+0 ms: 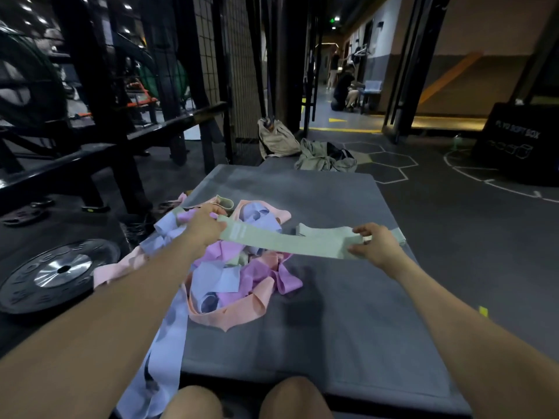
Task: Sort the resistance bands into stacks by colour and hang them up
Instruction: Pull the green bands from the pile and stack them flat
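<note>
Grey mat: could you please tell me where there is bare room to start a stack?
The grey mat is bare near the knees and right of the tangled pile. Its far strip toward the clothes heap is bare too. The left side is crowded.

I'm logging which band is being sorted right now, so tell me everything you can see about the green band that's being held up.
The green band is a pale sage strip of flat, soft, fabric-like material with faint white print near its left end. It is stretched out nearly level above the grey mat, sloping slightly down to the right. The left hand grips one end, the right hand pinches the other. More green band lies just behind it.
</note>
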Available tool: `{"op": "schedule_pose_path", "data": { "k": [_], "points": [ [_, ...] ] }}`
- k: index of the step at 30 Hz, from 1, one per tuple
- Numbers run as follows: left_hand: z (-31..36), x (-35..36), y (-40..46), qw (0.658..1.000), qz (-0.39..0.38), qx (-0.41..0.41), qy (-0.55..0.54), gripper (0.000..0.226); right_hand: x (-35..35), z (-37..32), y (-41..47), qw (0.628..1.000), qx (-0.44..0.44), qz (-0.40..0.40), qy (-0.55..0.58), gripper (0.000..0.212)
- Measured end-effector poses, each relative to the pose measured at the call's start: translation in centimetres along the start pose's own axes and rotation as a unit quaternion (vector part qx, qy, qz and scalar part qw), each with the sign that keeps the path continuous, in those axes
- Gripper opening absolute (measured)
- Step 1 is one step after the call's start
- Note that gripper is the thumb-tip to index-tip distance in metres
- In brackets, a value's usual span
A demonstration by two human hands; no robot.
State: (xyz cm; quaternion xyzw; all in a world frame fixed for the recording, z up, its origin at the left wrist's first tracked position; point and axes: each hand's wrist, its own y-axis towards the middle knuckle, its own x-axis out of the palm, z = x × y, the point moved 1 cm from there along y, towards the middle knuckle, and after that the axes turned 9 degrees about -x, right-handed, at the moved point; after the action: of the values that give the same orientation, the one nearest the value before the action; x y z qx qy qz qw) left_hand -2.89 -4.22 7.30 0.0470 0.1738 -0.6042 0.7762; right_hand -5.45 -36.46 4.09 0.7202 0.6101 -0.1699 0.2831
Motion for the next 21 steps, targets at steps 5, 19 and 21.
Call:
{"op": "schedule_pose_path", "data": {
  "k": [5,19,21],
  "points": [
    [0.5,4.5,2.1,1.0,0.014,-0.01,-0.026,0.021,-2.2,3.9,1.6,0.993,0.086,0.072,0.029,0.051],
    [2.5,21.8,10.0,0.994,0.063,0.001,0.088,0.013,-6.1,13.6,11.1,0.967,0.131,0.21,-0.056,0.025],
    [1.9,22.9,11.3,0.991,0.069,-0.004,0.111,0.013,-6.1,14.4,12.1,0.967,0.124,0.209,-0.072,0.024]
  ]
}}
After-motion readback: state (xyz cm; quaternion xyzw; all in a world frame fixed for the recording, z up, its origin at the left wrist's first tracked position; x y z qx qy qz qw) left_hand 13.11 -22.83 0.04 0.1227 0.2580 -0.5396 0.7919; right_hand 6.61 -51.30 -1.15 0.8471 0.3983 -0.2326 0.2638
